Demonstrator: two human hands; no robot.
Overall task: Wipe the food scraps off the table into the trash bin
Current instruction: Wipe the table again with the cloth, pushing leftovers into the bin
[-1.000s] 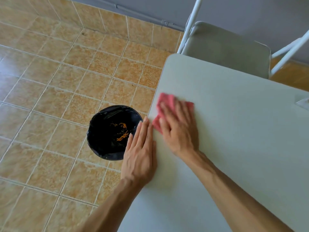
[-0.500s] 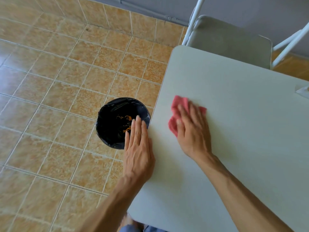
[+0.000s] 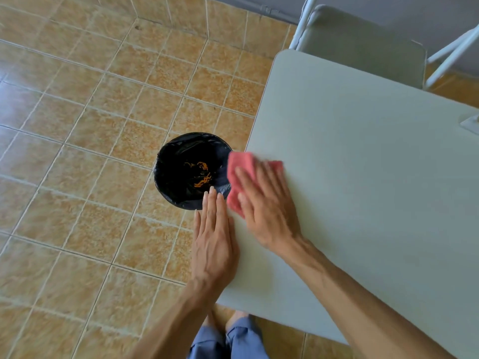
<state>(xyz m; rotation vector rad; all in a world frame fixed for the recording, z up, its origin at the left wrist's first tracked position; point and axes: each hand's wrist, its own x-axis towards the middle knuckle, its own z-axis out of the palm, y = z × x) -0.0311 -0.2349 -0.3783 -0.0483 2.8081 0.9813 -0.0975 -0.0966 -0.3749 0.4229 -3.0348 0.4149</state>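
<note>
A pale grey table (image 3: pixel 363 177) fills the right side. My right hand (image 3: pixel 267 206) presses flat on a pink cloth (image 3: pixel 239 168) at the table's left edge, and part of the cloth hangs over the edge. My left hand (image 3: pixel 213 234) lies flat with fingers together along the same edge, just below the cloth, holding nothing. A round trash bin (image 3: pixel 181 182) lined with a black bag stands on the floor just left of the table. Orange food scraps (image 3: pixel 203 174) lie inside it. I see no scraps on the tabletop.
A grey folding chair (image 3: pixel 363 42) with white legs stands at the table's far end. A pale flat object (image 3: pixel 470 123) sits at the table's right edge. Orange floor tiles (image 3: pixel 77 151) spread to the left. My legs (image 3: pixel 228 340) in blue trousers show below the table's near corner.
My right hand has swept the pink cloth leftward from the tabletop to the edge above the bin. My left hand stayed along the table edge.
</note>
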